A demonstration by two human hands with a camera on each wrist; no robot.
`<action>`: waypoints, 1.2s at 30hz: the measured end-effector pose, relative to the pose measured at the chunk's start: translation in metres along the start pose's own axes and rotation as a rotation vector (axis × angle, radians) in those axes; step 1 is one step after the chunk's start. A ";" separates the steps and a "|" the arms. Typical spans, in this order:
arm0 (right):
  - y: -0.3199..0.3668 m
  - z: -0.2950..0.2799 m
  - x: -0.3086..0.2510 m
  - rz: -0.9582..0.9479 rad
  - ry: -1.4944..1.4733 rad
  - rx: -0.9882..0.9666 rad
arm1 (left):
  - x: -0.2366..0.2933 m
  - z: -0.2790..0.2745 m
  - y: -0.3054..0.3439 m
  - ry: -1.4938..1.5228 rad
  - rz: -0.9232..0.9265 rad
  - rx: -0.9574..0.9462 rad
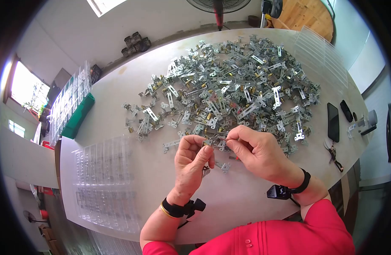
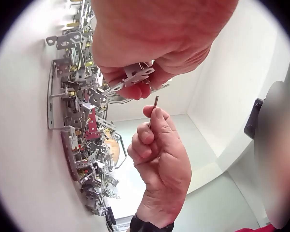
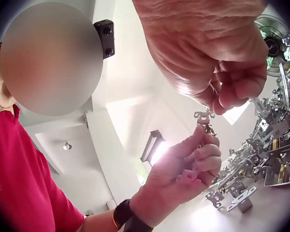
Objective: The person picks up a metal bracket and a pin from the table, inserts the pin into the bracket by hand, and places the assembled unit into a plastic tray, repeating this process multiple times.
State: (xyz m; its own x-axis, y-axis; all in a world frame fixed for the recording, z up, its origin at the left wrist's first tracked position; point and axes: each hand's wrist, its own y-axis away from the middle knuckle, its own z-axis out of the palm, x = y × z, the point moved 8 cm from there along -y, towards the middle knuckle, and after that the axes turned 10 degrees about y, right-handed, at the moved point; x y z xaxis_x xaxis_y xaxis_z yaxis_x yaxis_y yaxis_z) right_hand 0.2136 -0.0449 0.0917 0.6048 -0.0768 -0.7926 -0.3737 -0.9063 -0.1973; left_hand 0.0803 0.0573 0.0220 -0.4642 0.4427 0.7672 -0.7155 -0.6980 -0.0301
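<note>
Over the near side of the table, my left hand [image 1: 188,165] holds a small silver metal bracket [image 3: 203,116] between thumb and fingers. A second bracket [image 3: 189,175] lies against that palm under the curled fingers. Close to it on the right, my right hand [image 1: 265,155] pinches a thin metal pin [image 2: 156,102] between thumb and forefinger. The pin's free end points toward the left hand's bracket, with a gap between them in the left wrist view. Just beyond both hands spreads a large pile of metal brackets [image 1: 229,80], some with brass-coloured parts.
Clear compartment trays [image 1: 103,165] lie at the left, and more stand against a green crate [image 1: 79,117]. Another clear tray [image 1: 323,55] is at the far right. A phone [image 1: 333,122] and pliers [image 1: 333,158] lie on the right. A loose bracket [image 1: 223,167] sits near the hands.
</note>
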 end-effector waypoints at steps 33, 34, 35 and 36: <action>0.002 0.016 0.019 0.273 -0.384 -0.378 | 0.007 0.016 0.011 -0.387 0.129 -0.104; 0.002 0.018 0.019 0.283 -0.431 -0.417 | 0.008 0.018 0.011 -0.390 0.133 -0.112; 0.002 0.019 0.019 0.292 -0.477 -0.457 | 0.009 0.021 0.012 -0.392 0.142 -0.117; 0.002 0.018 0.017 0.282 -0.474 -0.455 | 0.009 0.027 0.013 -0.403 0.157 -0.145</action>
State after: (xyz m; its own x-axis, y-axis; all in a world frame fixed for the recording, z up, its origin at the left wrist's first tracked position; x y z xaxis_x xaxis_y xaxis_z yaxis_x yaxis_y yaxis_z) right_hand 0.2107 -0.0402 0.0676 0.1191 -0.2383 -0.9639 -0.0782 -0.9700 0.2301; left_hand 0.0808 0.0375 0.0458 -0.3533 0.0638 0.9333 -0.7318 -0.6404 -0.2332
